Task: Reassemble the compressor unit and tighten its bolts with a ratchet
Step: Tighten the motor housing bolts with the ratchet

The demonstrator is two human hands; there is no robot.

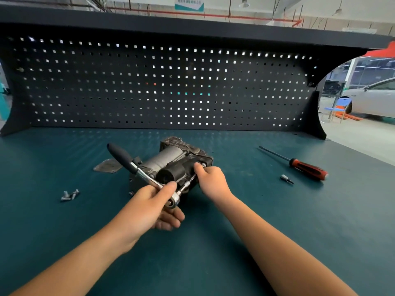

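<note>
Gripping ratchet, screwdriver, bit, loose bolts nearby

Our left hand grips the ratchet beside its head, thumb on top; our right hand pinches the extension bar just beyond that grip.

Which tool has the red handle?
The screwdriver lying on the right; the ratchet in the left hand has a black grip.
</note>
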